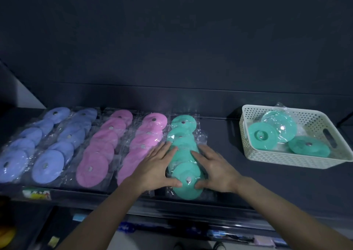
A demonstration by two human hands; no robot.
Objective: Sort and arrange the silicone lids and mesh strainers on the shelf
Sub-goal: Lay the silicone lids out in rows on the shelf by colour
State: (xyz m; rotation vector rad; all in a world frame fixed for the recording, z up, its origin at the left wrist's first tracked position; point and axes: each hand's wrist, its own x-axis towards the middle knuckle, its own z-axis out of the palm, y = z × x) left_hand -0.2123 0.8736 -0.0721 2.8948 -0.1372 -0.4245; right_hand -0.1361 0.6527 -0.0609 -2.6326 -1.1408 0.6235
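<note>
My left hand (pixel 158 166) and right hand (pixel 214 168) lie flat, fingers (pixel 167 150) nearly straight, against both sides of the green lids (pixel 182 124) on the shelf (pixel 219 133). They grip nothing; I think they are lining this row up beside the pink lids (pixel 150 133).

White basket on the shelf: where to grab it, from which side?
Probably best by the handle slots, one cut in each short end wall of the white basket. Come in from both ends, fingers hooked through; the long walls are plain perforated, and bagged teal lids lie inside.
</note>
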